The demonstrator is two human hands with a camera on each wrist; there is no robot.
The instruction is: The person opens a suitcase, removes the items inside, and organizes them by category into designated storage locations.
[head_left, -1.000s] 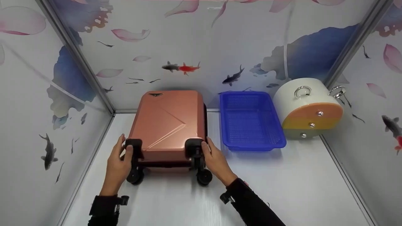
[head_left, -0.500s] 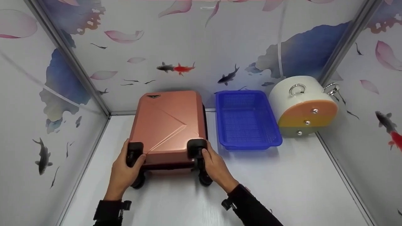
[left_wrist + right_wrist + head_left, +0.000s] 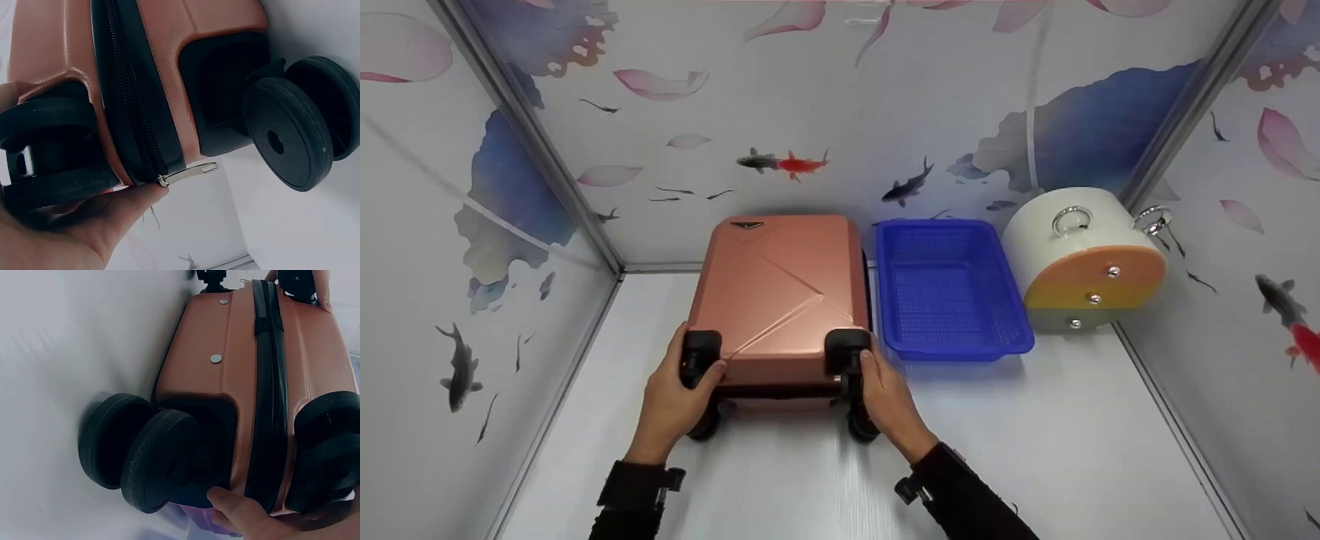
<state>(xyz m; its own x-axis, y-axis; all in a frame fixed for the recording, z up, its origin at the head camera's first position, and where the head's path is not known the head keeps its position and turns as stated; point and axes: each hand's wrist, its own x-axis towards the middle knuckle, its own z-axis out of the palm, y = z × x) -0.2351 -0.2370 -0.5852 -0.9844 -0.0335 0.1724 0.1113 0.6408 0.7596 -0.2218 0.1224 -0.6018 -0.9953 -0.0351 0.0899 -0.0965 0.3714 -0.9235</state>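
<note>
A rose-pink hard-shell suitcase (image 3: 780,292) lies flat on the white surface, its wheeled end facing me. In the head view my left hand (image 3: 671,397) grips its near left corner, thumb over the black wheel housing. The left wrist view shows a finger of that hand beside the zipper pull (image 3: 194,171) and a black double wheel (image 3: 289,132) farther along. My right hand (image 3: 896,397) holds the near right corner, thumb on top by the housing. In the right wrist view its fingertips lie low on the side, near a lower wheel (image 3: 157,461).
A blue plastic basket (image 3: 1016,345) stands close against the suitcase's right side. Right of it is a rounded cream box (image 3: 1057,217) with orange, yellow and green drawer fronts. Printed panels (image 3: 840,90) wall in the back and both sides.
The suitcase has slid right, narrowing the gap to the basket. My left hand has moved in and closed around the corner; the right hand has stayed on its corner.
</note>
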